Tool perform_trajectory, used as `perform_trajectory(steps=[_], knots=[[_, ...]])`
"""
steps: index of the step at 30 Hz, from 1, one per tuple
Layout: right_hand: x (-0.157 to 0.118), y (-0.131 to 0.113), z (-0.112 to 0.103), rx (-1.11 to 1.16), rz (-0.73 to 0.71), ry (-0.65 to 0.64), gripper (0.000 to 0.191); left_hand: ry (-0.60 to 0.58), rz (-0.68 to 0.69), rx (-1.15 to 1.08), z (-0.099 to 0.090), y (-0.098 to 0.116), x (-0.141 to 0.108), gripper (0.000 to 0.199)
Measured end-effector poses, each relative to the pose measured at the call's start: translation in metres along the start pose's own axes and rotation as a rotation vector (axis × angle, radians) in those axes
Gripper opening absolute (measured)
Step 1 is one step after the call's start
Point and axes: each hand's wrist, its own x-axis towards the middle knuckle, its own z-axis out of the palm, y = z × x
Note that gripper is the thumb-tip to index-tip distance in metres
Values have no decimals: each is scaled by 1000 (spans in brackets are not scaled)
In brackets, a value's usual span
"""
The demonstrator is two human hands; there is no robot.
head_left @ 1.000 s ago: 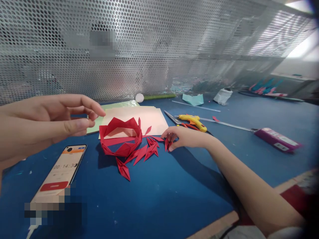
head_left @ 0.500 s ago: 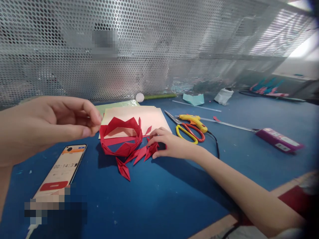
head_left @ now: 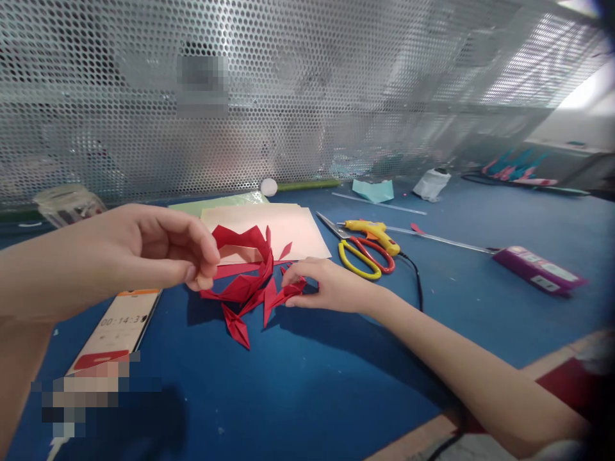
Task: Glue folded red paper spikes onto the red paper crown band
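Note:
My right hand point(head_left: 324, 285) has its thumb and fingers closed around a folded red paper piece point(head_left: 294, 292), right of the other red pieces. My left hand point(head_left: 166, 250) hovers at the left with thumb and fingertips pinched together; what they hold, if anything, I cannot make out. Behind its fingertips is a ring of folded red paper point(head_left: 247, 288) with a pointed rim, its left side hidden by the hand. A pointed red paper piece point(head_left: 236, 326) lies in front of the ring, and another stands between it and my right hand.
Sheets of pale paper point(head_left: 288, 224) lie behind the ring. To the right are scissors point(head_left: 360, 259), a yellow glue gun point(head_left: 372, 232) with a black cord, and a purple box point(head_left: 538, 272). A phone point(head_left: 115, 326) lies at left, a clear jar point(head_left: 70, 203) behind my left hand.
My left hand has moved right and slightly down, now covering the ring's left side. The piece in my right hand has turned and shifted a little. The jar has come into view.

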Motion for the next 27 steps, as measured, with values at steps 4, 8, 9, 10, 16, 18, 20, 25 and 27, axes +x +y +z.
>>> perform_trajectory(steps=[4,8,9,10,16,18,20,25,27], knots=[[-1,-2,3,100,-63,77,18,-339,-62,75,7,3,2,11],[-2,-3,6,104,-186,185,21,-405,-156,142,28,3,3,21],[-2,-4,6,115,-213,204,21,-418,-155,203,34,1,3,23],[-2,-6,7,137,-236,218,20,-421,-150,278,40,-1,3,25],[-1,-16,13,410,-165,219,17,-407,-123,403,69,-11,5,20],[-1,-18,17,497,-76,217,18,-415,-122,388,74,-13,6,20],[-1,-19,20,565,-6,218,20,-415,-120,386,77,-15,7,21],[2,-20,27,740,80,209,23,-393,-146,390,83,-18,8,20],[3,-21,29,836,122,189,22,-382,-154,388,86,-21,9,17]])
